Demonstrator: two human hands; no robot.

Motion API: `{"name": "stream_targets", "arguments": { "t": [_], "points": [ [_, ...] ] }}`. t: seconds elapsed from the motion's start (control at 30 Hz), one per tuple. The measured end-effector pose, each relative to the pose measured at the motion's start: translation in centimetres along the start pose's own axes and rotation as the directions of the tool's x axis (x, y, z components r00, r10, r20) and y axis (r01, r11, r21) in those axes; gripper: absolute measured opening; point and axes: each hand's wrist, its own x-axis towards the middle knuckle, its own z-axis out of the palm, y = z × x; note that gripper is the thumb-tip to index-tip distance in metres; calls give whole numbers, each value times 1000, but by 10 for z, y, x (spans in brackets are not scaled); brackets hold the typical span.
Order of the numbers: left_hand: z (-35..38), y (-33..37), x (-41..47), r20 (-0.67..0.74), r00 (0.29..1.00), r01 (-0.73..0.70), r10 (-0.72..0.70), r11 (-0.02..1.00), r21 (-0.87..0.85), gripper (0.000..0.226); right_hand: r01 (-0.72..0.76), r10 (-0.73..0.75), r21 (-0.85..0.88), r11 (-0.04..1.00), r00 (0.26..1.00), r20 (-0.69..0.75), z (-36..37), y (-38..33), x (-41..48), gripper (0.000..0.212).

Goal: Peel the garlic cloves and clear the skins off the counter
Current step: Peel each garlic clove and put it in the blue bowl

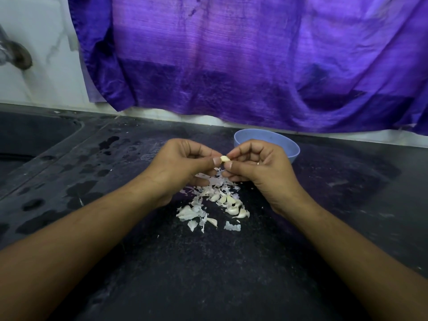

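A pale garlic clove (225,158) is held in the air above the counter. My left hand (185,163) pinches it from the left and my right hand (257,165) pinches it from the right, fingertips of both meeting at the clove. Under the hands, a pile of white garlic skins (203,193) lies spread on the dark counter (208,262), with several cloves (234,206) mixed in at its right side. A blue bowl (291,147) stands just behind my right hand; its inside is mostly hidden.
A sink basin (30,137) is sunk into the counter at the far left, with wet patches (78,191) beside it. A purple cloth (254,66) hangs over the back wall. A tap (16,54) juts out at the upper left.
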Motion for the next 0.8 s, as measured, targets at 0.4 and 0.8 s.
{"name": "stream_targets", "arguments": {
  "t": [0.4,0.8],
  "points": [
    [-1,1,-1,-38,993,-94,108,961,258,8,74,-70,-172,982,997,29,-2,4,3,11],
    [-1,8,-8,2,923,-248,385,590,768,15,126,-98,-336,933,990,101,1,7,0,6]
  ]
}}
